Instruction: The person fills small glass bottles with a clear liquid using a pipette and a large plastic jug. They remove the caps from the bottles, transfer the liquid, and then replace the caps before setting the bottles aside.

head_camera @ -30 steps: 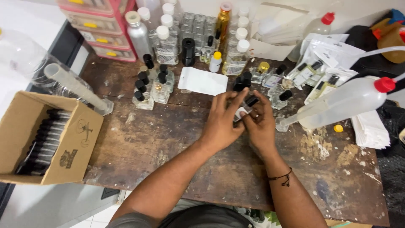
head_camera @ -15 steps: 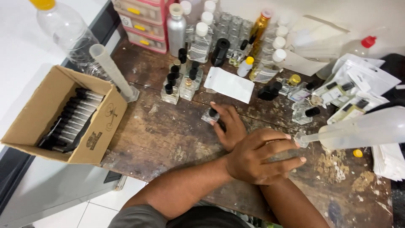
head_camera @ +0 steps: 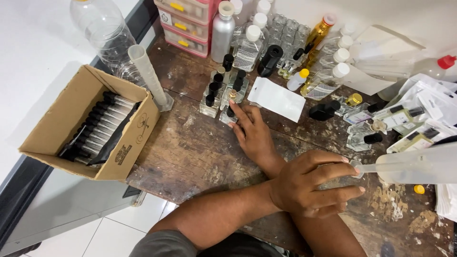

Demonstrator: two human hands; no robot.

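Since the arms are crossed, the small glass bottle [head_camera: 227,114], upright on the table [head_camera: 190,152], is touched by R hand [head_camera: 252,135], grip spread, fingertips on it; L hand [head_camera: 312,188] is held slack and spread, well apart to the right.

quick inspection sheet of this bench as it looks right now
surface: worn wooden table, scratched, with pale stains at its right end
job's things: small square glass bottle with a dark cap, set at the edge of a cluster of bottles alike
clutter: white pouch; tall capped bottles at the back; plastic graduated cylinder; squeeze bottle lying on its side; cardboard box of black-capped vials
grips: right hand reaches across, fingers on the small bottle; left hand rests crossed over the right forearm, holding nothing
cables: nothing seen
surroundings: pink drawer unit, white tiled floor, stacked paper packets at right
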